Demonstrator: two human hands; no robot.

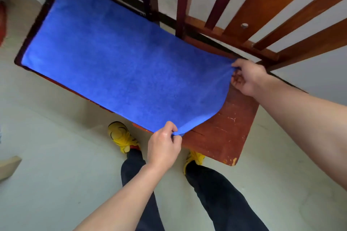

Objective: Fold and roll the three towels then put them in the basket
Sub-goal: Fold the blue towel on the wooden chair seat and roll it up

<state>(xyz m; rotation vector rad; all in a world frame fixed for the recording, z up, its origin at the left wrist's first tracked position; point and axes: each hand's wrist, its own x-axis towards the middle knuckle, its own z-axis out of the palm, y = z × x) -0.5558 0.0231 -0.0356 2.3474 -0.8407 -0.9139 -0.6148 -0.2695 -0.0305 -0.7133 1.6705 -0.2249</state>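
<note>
A blue towel (116, 58) lies spread flat along a reddish wooden bench (231, 125), covering most of the seat. My left hand (163, 144) pinches the towel's near right corner at the bench's front edge. My right hand (246, 77) pinches the far right corner, close to the backrest. The towel's right end is lifted a little off the wood between the two hands. No other towel and no basket are in view.
The bench's slatted wooden backrest (232, 15) rises behind the towel. My legs in dark trousers and yellow shoes (120, 135) stand on the pale floor in front. A light wooden piece (9, 165) sits at the left edge.
</note>
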